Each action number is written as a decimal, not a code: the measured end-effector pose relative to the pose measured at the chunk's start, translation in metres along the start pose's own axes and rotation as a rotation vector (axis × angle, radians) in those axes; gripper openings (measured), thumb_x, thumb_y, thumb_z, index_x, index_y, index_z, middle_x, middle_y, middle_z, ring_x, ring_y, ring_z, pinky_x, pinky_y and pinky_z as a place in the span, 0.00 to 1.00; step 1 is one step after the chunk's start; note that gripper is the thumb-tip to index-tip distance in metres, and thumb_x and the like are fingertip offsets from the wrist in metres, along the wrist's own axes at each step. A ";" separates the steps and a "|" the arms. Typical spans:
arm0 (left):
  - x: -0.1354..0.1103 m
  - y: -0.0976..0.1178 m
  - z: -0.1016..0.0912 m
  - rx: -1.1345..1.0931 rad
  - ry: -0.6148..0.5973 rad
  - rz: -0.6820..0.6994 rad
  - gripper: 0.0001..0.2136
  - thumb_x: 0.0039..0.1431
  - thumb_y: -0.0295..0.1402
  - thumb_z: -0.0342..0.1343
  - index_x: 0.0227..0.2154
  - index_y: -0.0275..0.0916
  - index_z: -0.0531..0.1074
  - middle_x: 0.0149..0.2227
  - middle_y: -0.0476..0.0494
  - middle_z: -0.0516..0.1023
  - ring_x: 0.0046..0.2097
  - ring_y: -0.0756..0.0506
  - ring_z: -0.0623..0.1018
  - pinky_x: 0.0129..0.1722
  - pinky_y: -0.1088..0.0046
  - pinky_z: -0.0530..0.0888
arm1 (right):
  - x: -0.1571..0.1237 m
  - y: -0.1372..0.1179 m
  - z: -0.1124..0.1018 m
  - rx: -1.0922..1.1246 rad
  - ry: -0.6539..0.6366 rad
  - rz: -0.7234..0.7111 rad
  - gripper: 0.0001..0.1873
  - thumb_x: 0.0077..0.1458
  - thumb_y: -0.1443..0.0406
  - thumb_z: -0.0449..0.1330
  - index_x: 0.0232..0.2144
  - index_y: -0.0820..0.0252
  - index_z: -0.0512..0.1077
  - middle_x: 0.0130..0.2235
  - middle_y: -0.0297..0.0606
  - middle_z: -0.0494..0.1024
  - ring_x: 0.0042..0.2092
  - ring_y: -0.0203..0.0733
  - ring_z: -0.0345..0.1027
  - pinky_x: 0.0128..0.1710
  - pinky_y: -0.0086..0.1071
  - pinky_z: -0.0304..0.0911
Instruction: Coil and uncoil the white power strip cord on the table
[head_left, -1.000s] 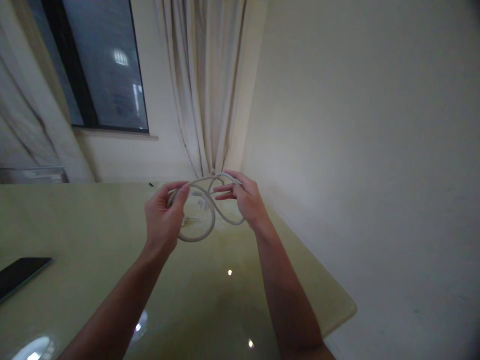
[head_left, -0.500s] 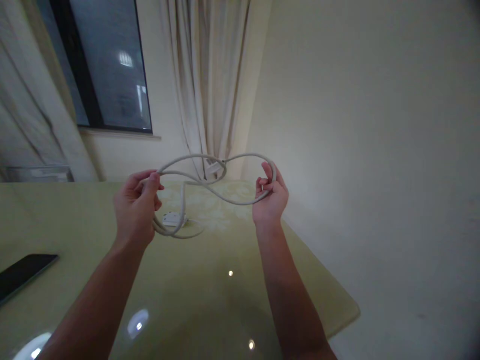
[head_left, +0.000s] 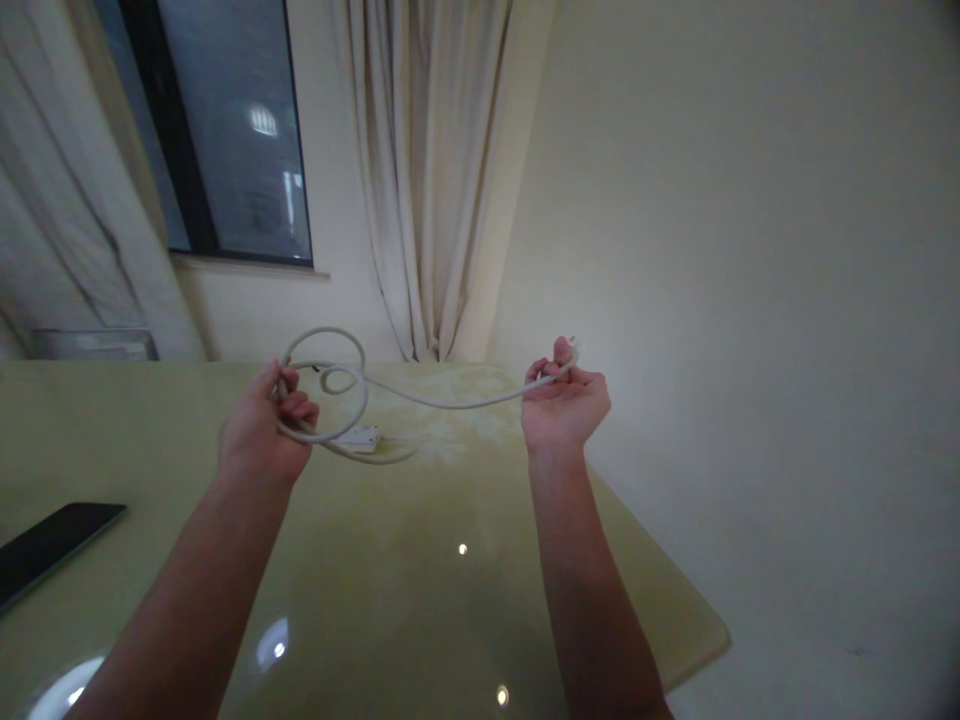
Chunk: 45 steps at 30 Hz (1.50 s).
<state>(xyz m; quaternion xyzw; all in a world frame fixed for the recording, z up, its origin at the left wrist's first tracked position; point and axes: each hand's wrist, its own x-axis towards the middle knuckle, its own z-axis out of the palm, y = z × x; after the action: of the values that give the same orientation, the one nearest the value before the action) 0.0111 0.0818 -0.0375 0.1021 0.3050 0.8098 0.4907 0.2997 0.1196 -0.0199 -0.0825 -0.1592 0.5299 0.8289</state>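
Grip of left hand [head_left: 262,428], centre-left, holds coiled cable [head_left: 450,406]; right hand [head_left: 566,408], centre-right, grasps its plug end [head_left: 575,352], looped earlier, now drawn out.

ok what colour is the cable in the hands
The cable is off-white, clearest in the head view.

A flat, dark device [head_left: 56,545] lay on the left part of the glossy, yellowish table [head_left: 420,610], whose surface mirrored bright lights [head_left: 502,695]. Beyond the table's far edge, a dark-framed window [head_left: 236,130] showed between a pale left curtain [head_left: 64,180] and a gathered right curtain [head_left: 431,160], while a plain wall [head_left: 735,300] rose along the table's right side.
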 end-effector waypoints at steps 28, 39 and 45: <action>-0.036 0.001 0.016 0.513 -0.292 0.455 0.14 0.60 0.28 0.63 0.49 0.39 0.75 0.28 0.46 0.85 0.18 0.53 0.70 0.14 0.81 0.61 | -0.048 0.043 0.012 -0.550 -0.304 -0.274 0.20 0.66 0.46 0.60 0.34 0.55 0.73 0.21 0.22 0.54 0.20 0.30 0.40 0.18 0.27 0.38; -0.032 0.021 0.020 0.216 -0.073 0.314 0.09 0.73 0.28 0.53 0.35 0.33 0.74 0.27 0.49 0.81 0.14 0.58 0.59 0.11 0.80 0.53 | -0.035 0.042 0.011 -0.534 -0.274 -0.088 0.17 0.56 0.50 0.69 0.33 0.54 0.72 0.23 0.22 0.52 0.22 0.30 0.44 0.19 0.27 0.43; -0.038 0.021 0.019 0.304 -0.167 0.502 0.10 0.70 0.34 0.58 0.40 0.31 0.79 0.24 0.45 0.81 0.13 0.56 0.60 0.11 0.77 0.52 | -0.058 0.056 0.015 -0.469 -0.328 -0.108 0.16 0.57 0.52 0.70 0.37 0.53 0.72 0.26 0.24 0.62 0.23 0.29 0.53 0.20 0.25 0.58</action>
<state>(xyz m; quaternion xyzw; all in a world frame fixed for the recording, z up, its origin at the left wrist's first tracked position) 0.0239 0.0496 -0.0051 0.3128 0.3467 0.8395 0.2779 0.2241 0.0906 -0.0332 -0.1764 -0.4132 0.4399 0.7776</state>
